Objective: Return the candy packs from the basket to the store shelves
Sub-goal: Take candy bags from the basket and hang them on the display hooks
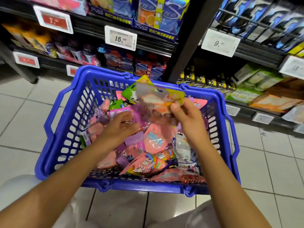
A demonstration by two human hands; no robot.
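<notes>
A blue basket (54, 129) sits on pale floor tiles (24, 112) below dark shelves (156, 43); price tags (120, 37) read 15 and 9. The right hand (187, 117) pinches a blurred orange candy pack (158, 102); the left hand (121, 124) reaches in, fingers relaxed.

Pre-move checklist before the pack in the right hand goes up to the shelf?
1. Right hand grip on the peach candy pack: ok, pinched at its edge.
2. Pack clear of the blue basket: ok, raised above the pile.
3. Left hand free: ok, fingers relaxed over the packs, holding nothing.
4. Only one pack lifted: cannot tell, motion blur.
5. Matching shelf slot: cannot tell, the shelves show no like pack.
</notes>
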